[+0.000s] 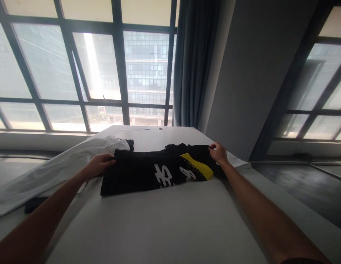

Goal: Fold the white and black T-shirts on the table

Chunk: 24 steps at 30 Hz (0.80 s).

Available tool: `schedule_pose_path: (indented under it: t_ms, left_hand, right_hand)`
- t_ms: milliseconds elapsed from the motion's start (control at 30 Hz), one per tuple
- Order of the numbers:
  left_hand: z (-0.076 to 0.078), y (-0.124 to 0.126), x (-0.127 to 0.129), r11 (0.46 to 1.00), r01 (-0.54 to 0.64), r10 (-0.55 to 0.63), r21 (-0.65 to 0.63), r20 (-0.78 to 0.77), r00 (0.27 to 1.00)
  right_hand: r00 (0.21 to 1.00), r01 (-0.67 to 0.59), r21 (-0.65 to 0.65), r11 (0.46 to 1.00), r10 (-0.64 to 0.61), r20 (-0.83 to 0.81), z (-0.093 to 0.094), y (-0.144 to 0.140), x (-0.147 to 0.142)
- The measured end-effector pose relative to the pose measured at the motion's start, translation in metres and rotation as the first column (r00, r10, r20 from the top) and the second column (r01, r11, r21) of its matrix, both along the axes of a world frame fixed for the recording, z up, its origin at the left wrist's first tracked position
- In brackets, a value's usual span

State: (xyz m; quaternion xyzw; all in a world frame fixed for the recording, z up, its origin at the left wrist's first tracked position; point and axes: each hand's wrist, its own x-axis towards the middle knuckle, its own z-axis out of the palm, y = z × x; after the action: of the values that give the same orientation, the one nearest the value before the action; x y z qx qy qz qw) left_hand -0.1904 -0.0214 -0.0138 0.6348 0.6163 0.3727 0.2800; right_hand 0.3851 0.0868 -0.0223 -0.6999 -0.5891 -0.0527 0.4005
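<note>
A black garment [142,172] with white lettering and a yellow patch lies folded across the white table [159,227]. My left hand [100,164] pinches its far left edge. At the far right corner of the same garment, my right hand [219,152] grips the cloth. Both arms reach forward from the near edge of the table.
A white garment [49,172] drapes over the table's left side, partly under the black one. A dark flat object [35,204] lies at the left edge. More white cloth [239,163] sits at the right edge. Large windows and a grey curtain [195,62] stand behind.
</note>
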Motion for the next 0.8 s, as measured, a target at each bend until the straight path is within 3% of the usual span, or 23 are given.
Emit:
schedule_pose_path:
  t_ms: [133, 267, 367, 433, 533, 667, 800]
  left_hand:
    - [-0.015, 0.007, 0.007, 0.996, -0.039, 0.060, 0.074, -0.315, 0.947]
    - [-0.014, 0.004, 0.017, 0.986, 0.033, 0.058, 0.166, -0.512, 0.857]
    - [-0.005, -0.006, 0.018, 1.000, 0.027, -0.030, -0.013, -0.597, 0.802]
    - [-0.001, -0.013, 0.014, 0.965, -0.044, -0.120, -0.259, -0.583, 0.804]
    - [-0.001, -0.022, 0.010, 0.863, -0.055, -0.221, -0.503, -0.473, 0.853]
    - [-0.003, -0.025, 0.015, 0.849, 0.038, -0.283, -0.527, -0.394, 0.875]
    - [-0.004, -0.022, 0.021, 0.867, 0.057, -0.275, -0.495, -0.378, 0.884]
  right_hand:
    - [0.999, -0.007, -0.195, 0.981, 0.015, 0.040, -0.015, 0.003, -0.011]
    - [0.947, -0.090, -0.335, 0.938, 0.184, 0.262, -0.018, -0.014, -0.010]
    - [0.918, 0.001, -0.432, 0.902, 0.171, 0.359, -0.014, -0.032, 0.001]
    - [0.922, 0.061, -0.483, 0.873, 0.136, 0.364, -0.009, -0.042, 0.012]
    - [0.944, -0.037, -0.591, 0.806, 0.223, 0.245, 0.000, -0.053, 0.032]
    - [0.939, -0.223, -0.674, 0.705, 0.341, 0.047, 0.007, -0.064, 0.052]
    - [0.958, -0.228, -0.743, 0.629, 0.282, -0.056, 0.009, -0.073, 0.055]
